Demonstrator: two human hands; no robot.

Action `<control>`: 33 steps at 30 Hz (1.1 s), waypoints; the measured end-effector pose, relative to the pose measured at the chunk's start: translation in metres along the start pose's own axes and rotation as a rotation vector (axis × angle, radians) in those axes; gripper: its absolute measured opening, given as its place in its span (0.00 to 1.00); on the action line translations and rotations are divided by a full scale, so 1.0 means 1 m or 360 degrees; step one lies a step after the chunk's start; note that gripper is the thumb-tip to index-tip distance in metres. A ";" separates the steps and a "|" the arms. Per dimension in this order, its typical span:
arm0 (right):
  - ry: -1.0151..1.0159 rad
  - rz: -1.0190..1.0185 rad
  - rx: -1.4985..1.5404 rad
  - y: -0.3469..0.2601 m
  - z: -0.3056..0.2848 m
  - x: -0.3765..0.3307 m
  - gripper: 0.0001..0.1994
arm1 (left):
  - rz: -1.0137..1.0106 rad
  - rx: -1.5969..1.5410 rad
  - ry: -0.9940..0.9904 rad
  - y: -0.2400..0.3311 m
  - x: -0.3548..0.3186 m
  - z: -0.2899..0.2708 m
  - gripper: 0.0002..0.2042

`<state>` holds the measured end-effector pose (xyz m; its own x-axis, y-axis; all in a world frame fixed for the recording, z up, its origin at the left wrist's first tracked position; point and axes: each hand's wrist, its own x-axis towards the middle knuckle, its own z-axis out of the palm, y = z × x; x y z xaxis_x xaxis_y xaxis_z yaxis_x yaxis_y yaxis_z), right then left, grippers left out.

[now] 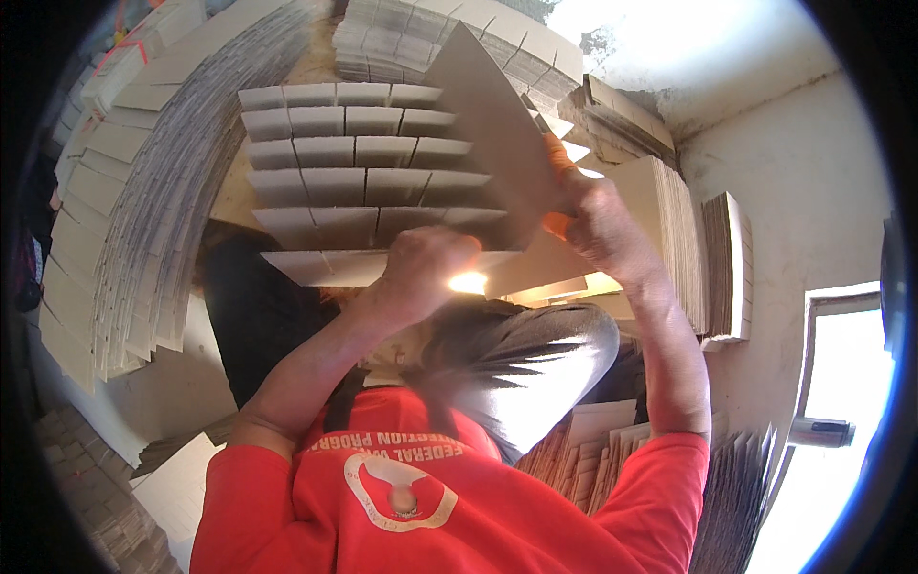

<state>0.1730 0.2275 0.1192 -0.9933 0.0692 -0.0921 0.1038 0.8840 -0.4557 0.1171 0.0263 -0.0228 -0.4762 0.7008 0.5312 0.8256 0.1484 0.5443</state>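
Observation:
My right hand (602,225) is closed on one end of a long grey-brown cardboard strip (497,124), which slants up and away to the far side. In front of me stand several slotted cardboard strips (330,153) on edge in parallel rows, with upright slits along them. My left hand (421,273) is closed at the nearest strip (325,268) of the rows, its fingertips partly hidden. Orange coverings show on fingers of both hands. The slanting strip hides the right part of the rows, and its lower end lies close to my left hand.
A long curved stack of cardboard strips (191,163) lies at the left. More slotted stacks (459,43) stand at the back, and upright sheets (660,239) at the right by the wall (775,163). My bent knee (574,344) is just below the work. A bright opening (832,411) is far right.

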 end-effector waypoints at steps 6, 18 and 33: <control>0.0030 -0.0385 -0.0146 0.005 0.016 0.005 0.20 | 0.0030 0.0048 -0.0006 0.004 0.008 -0.002 0.05; 0.0014 0.0022 -0.0174 0.016 0.033 -0.009 0.31 | 0.0080 -0.0064 0.0110 0.005 0.007 -0.002 0.04; -0.0193 0.0085 -0.0044 0.041 0.055 0.014 0.11 | 0.0104 -0.0006 -0.0053 0.010 0.011 -0.003 0.05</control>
<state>0.1658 0.2392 0.0503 -0.9729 0.0613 -0.2229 0.1532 0.8931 -0.4230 0.1189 0.0339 -0.0097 -0.4109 0.7318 0.5437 0.8534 0.0989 0.5118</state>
